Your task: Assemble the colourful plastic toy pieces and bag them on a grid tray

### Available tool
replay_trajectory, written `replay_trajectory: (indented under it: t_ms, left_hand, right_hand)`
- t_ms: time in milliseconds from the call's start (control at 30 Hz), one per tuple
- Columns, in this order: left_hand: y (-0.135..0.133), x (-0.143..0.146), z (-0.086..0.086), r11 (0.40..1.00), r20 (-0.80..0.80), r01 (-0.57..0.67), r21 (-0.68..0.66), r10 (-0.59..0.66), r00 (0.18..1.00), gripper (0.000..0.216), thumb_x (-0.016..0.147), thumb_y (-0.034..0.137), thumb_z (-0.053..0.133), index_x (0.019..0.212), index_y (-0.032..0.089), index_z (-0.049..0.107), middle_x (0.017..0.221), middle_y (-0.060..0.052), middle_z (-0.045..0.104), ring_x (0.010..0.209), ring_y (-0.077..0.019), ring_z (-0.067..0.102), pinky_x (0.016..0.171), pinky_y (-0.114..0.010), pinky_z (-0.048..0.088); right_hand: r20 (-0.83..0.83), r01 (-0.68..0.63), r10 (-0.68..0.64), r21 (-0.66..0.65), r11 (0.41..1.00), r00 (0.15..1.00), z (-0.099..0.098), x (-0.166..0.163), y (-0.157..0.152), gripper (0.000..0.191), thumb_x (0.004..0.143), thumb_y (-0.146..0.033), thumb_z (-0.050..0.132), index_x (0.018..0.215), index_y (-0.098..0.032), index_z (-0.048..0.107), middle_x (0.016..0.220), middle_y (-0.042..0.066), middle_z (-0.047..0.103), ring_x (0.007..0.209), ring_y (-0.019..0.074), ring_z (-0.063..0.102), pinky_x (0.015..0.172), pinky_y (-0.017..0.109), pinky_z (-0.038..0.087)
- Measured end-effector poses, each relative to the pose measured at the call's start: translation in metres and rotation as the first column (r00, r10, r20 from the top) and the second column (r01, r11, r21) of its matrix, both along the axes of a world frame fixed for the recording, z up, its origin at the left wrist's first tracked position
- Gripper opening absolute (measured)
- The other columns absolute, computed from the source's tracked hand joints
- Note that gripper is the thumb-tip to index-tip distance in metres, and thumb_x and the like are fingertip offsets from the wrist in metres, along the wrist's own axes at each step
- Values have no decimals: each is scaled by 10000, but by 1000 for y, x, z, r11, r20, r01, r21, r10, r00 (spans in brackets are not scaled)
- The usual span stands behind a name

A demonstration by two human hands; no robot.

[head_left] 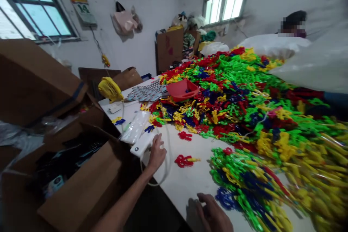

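My left hand [157, 155] is at the right end of a white corded device [140, 145], its fingers bent against that end and partly hidden. Beside the device lies a stack of clear plastic bags [136, 127]. My right hand [213, 213] hovers low at the table's near edge, fingers apart and holding nothing visible. Close to it are a blue plastic figure [227, 198] and a small heap of green, yellow and blue pieces [241, 177]. A red figure with a yellow tip [185, 161] lies between my hands, and another red figure [185, 136] is farther back.
A large mound of coloured plastic pieces [231, 94] covers the table's far and right sides. On it sits a red scoop [182, 90]. Sticker sheets [148, 91] and a yellow fan [110, 89] stand behind. An open cardboard box [81, 177] borders the table's left edge. Another person [295, 25] is beyond white sacks.
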State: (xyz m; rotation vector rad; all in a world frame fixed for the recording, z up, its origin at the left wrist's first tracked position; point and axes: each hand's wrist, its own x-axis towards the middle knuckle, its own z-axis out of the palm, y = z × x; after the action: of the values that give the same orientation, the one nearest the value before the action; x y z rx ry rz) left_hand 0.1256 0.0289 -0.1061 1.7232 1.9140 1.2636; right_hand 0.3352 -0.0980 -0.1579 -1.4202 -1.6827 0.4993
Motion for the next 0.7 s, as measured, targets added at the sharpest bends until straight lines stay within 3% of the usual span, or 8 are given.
replay_trajectory:
  t_ms: [67, 133, 200, 267, 333, 433, 533, 700]
  left_hand:
    - [-24, -27, -4, 996, -18, -45, 79, 46, 999, 576, 716, 117, 501, 1282, 204, 434, 1386, -125, 354, 1126, -217, 523, 924, -374, 467]
    - [-41, -59, -7, 967, 29, -226, 118, 224, 974, 495, 740, 202, 526, 1232, 194, 481, 1376, -109, 363, 1240, -227, 414, 1024, -375, 376]
    - [-48, -93, -10, 882, 139, -469, 43, 459, 877, 448, 754, 249, 513, 1195, 173, 500, 1343, -121, 395, 1248, -222, 403, 1031, -359, 359]
    - [-44, -123, -14, 802, 227, -591, -88, 594, 772, 385, 779, 277, 459, 1130, 133, 522, 1216, -151, 503, 1113, -223, 526, 921, -368, 447]
    - [-33, -144, -17, 791, 270, -579, -196, 611, 744, 317, 787, 299, 423, 988, 99, 566, 950, -135, 620, 853, -211, 630, 709, -347, 518]
    - [-11, -161, -19, 816, 304, -481, -321, 570, 763, 213, 758, 289, 456, 744, 107, 568, 613, -42, 597, 509, -143, 577, 444, -244, 435]
    - [5, -170, -17, 828, 294, -391, -402, 521, 802, 134, 709, 225, 514, 620, 126, 526, 479, 17, 523, 373, -90, 471, 359, -194, 316]
    - [12, -182, -15, 821, 242, -252, -513, 419, 875, 182, 722, 290, 562, 628, 135, 551, 407, 49, 490, 297, -86, 427, 324, -197, 263]
  right_hand:
    - [-12, -26, 25, -65, 998, 1000, -4, -15, 3, 449, 859, -547, 318, 1008, -240, 609, 853, 63, 677, 667, 184, 651, 585, 257, 501]
    - [5, -45, 46, -115, 992, 999, -4, -27, 11, 488, 833, -564, 349, 1112, -229, 569, 945, 76, 665, 782, 213, 657, 640, 278, 508]
    - [49, -27, 36, -175, 984, 998, 1, -38, 26, 526, 822, -558, 358, 1199, -222, 503, 1016, 87, 642, 828, 233, 649, 665, 311, 504]
    - [79, 24, -5, -235, 972, 997, 8, -46, 47, 539, 820, -555, 339, 1227, -221, 453, 1004, 89, 635, 824, 247, 643, 668, 341, 491]
    - [42, 31, -20, -291, 956, 999, 15, -52, 71, 534, 800, -565, 346, 1182, -209, 459, 922, 85, 645, 820, 258, 639, 665, 346, 478]
    - [-125, -30, -9, -309, 950, 992, 17, -59, 101, 523, 722, -569, 437, 1075, -187, 489, 815, 69, 644, 765, 253, 636, 637, 328, 470]
    - [-332, -1, -117, -334, 943, 936, 12, -69, 117, 504, 650, -540, 510, 1003, -182, 478, 664, 11, 596, 590, 218, 605, 553, 314, 459]
    - [-652, -93, -217, -406, 909, 726, 11, -94, 119, 539, 540, -502, 647, 916, -193, 415, 494, -75, 493, 383, 154, 500, 371, 254, 365]
